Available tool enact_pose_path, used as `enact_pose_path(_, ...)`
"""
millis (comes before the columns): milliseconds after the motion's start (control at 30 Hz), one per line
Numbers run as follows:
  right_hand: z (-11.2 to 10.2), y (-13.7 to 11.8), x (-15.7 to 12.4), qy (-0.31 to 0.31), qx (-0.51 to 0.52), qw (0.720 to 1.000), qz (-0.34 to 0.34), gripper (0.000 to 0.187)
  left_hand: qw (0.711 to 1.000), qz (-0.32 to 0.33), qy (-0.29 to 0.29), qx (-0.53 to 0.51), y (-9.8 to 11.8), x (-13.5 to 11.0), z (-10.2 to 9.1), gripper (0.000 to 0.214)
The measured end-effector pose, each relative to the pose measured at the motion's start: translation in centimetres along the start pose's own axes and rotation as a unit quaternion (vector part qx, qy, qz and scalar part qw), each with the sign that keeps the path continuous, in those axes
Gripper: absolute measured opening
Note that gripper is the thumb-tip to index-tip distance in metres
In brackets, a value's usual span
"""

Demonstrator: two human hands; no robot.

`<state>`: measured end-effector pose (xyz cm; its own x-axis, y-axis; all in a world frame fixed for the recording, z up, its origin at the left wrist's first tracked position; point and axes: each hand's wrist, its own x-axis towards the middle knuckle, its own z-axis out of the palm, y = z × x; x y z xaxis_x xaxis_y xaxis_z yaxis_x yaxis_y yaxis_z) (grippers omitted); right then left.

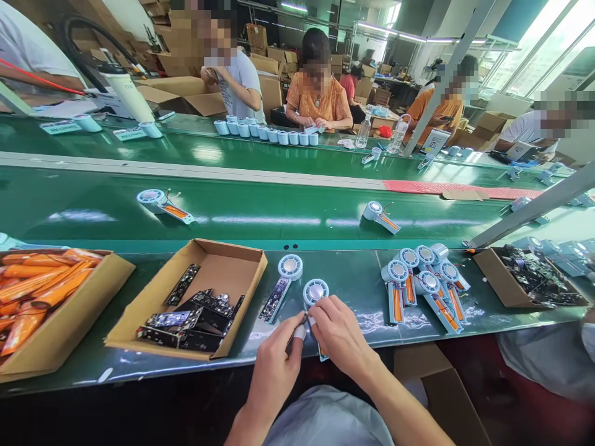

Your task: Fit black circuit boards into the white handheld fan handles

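In front of me, a light-blue handheld fan housing [315,291] with a round head lies at the table's front edge. Curled over its handle, my right hand [341,331] grips it just below the head. My left hand [280,353], with a white wrap on a finger, is closed in a pinch beside that handle. What it pinches is too small and covered to make out. Much of the handle is hidden by my fingers. Left of it lies another fan unit [290,267], a dark circuit board [275,298] in its handle.
A cardboard tray [227,251] of circuit boards and a box [111,279] of orange battery cells stand left. Several fan units [397,272] are piled right, before another board box [493,279]. More units [372,212] lie on the green belt [279,201]. People sit across.
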<state>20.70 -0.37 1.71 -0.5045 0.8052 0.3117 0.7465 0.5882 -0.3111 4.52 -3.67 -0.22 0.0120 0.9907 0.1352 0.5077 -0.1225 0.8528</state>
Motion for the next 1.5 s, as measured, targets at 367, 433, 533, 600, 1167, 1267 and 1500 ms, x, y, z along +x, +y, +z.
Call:
enact_pose_path(367,-0.3,1.6,0.1,-0.023,0.189,0.98,0.05,0.031,0.989,-0.049,-0.105,-0.095,-0.3,1.5,-2.3,0.034)
enact_pose_path(433,-0.3,1.6,0.1,-0.029,0.212,0.976,0.044,0.028,0.986,-0.04,-0.124,-0.102,-0.6,1.6,-2.4,0.034)
enact_pose_path(533,-0.3,1.4,0.3,-0.029,0.225,0.972,0.06,0.024,0.981,-0.042,-0.148,-0.121,-0.9,1.8,-2.3,0.035)
enact_pose_path(600,-0.3,1.3,0.3,-0.029,0.226,0.971,0.075,0.024,0.978,-0.051,-0.155,-0.133,-1.1,1.8,-2.3,0.034)
enact_pose_path(1167,1.0,1.6,-1.7,0.028,0.319,0.939,0.127,0.017,0.991,0.0,-0.125,0.046,-1.3,0.8,-1.0,0.049)
enact_pose_path(1267,1.8,1.3,-0.9,0.084,0.394,0.888,0.221,0.013,0.983,0.036,-0.136,0.114,-1.2,0.8,-0.8,0.053)
enact_pose_path(1500,1.2,0.0,-0.2,0.059,0.308,0.944,0.098,0.028,0.907,0.038,-0.22,0.358,0.9,0.8,-2.0,0.062)
